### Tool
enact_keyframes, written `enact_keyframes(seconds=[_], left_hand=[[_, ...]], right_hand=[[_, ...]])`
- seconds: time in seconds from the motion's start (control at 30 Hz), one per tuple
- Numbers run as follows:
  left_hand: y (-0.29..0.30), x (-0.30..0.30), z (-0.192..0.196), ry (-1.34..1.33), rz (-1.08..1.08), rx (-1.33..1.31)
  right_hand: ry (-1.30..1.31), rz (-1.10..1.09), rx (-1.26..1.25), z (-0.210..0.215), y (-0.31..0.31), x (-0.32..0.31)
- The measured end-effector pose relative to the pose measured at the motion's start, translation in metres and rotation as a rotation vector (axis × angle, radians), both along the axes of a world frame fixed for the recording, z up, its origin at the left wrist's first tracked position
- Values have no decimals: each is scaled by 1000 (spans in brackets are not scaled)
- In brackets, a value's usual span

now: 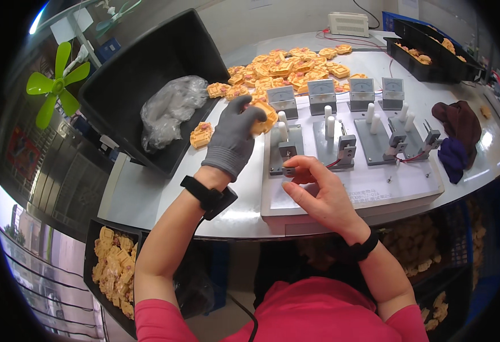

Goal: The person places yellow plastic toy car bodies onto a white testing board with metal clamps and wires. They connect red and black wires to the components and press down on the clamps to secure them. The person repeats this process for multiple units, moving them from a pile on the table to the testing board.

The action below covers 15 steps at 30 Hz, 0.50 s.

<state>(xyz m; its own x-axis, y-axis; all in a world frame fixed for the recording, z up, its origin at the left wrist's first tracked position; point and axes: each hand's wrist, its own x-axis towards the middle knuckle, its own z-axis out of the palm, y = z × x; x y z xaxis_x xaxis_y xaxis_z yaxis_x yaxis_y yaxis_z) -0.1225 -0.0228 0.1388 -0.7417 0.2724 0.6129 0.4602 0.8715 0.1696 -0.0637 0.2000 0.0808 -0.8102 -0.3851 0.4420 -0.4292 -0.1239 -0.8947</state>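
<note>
My left hand (235,137), in a grey glove, grips a yellow-orange moulded plastic part (266,118) between thumb and fingers, just left of the leftmost test fixture (295,139). That fixture has two white posts, a grey base and a small metal clamp (288,169) at its front. My bare right hand (327,196) has its index finger and thumb around the front of this clamp. Behind the fixture stands a dial meter (282,101). A single yellow part (202,135) lies left of my gloved hand, and a large heap of similar parts (281,67) spreads behind it.
Several more fixtures with white posts (375,122) line the white board (352,199). A tilted black bin (204,45) with a clear plastic bag (173,108) stands left. Dark cloths (458,128) lie right; black trays of parts (412,60) sit beyond. A green fan (58,85) is far left.
</note>
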Motion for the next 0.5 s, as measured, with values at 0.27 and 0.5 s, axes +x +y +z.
enact_keyframes(seconds=[0.27, 0.5], left_hand=[[17, -11, 18, -9, -214, -351], [29, -4, 25, -251, -388, -340]], right_hand=[[-13, 5, 10, 2, 0, 2], [38, -30, 19, 2, 0, 2]])
